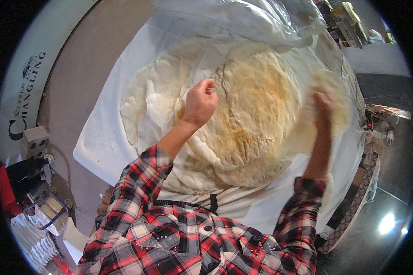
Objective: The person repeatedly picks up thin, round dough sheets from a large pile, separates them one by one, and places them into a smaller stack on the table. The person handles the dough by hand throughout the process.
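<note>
Large, thin flatbreads with browned patches lie overlapping in a broad pile; a round flatbread point(261, 92) is on top near the middle. My left hand point(202, 103) is over the pile's left part, its fingers curled; whether they pinch anything is hidden. To the right, my right hand point(323, 103) is blurred by motion. Its fingers are closed on a thin flatbread point(339, 103), also blurred, which spreads around the hand at the pile's right side. Beneath everything is a white cloth point(103, 137).
Crumpled clear plastic sheeting point(261, 17) lies along the far side. A pale panel bearing writing point(29, 92) stands at the left. Near the lower left are a socket box point(35, 141) and a blue-framed metal object point(50, 213). Small equipment point(387, 129) sits at the right.
</note>
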The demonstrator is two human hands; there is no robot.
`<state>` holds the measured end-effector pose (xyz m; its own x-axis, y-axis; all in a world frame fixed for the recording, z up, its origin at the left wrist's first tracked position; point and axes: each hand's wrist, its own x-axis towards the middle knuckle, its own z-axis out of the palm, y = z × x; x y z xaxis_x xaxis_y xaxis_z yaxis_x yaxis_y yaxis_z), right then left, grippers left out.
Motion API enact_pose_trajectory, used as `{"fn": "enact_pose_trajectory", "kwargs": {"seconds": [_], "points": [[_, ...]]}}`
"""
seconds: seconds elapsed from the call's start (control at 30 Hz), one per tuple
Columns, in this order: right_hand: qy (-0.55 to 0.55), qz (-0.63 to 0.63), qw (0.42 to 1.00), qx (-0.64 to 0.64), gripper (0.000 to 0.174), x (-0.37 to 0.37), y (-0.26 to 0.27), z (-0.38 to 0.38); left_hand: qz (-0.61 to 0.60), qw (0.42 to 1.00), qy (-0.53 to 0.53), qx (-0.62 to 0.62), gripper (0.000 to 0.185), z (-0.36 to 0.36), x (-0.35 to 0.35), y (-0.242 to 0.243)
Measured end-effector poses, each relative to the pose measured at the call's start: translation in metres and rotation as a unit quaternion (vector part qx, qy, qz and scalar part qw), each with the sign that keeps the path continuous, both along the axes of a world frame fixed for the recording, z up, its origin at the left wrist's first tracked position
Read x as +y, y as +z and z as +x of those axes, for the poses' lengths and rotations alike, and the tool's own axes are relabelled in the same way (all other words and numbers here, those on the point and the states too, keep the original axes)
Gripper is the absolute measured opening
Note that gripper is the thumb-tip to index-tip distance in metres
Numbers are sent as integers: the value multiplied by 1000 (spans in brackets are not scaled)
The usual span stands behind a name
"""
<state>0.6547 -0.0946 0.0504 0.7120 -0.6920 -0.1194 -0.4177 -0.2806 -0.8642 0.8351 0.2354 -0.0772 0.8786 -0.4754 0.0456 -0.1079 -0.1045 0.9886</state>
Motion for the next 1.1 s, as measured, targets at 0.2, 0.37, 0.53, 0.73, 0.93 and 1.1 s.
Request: {"fn": "enact_pose_trajectory", "kwargs": {"seconds": [0.2,0.37,0.53,0.73,0.93,1.1], "points": [[-31,-8,999,-39,21,119,-130,119,128,991,-37,29,17,25,-51,-14],[-66,-142,986,52,30,102,-141,153,147,989,-9,-16,21,32,-76,-21],[-88,-55,995,-3,39,104,-143,163,131,982,-19,-134,32,72,-112,-21],[-83,-136,984,76,45,98,-141,176,197,971,-83,-105,29,102,-146,-40],[-75,-70,988,113,50,95,-147,175,316,932,-175,-28,34,110,-151,-6],[-73,-80,992,58,55,91,-157,171,313,935,-160,-51,27,113,-154,-5]]}}
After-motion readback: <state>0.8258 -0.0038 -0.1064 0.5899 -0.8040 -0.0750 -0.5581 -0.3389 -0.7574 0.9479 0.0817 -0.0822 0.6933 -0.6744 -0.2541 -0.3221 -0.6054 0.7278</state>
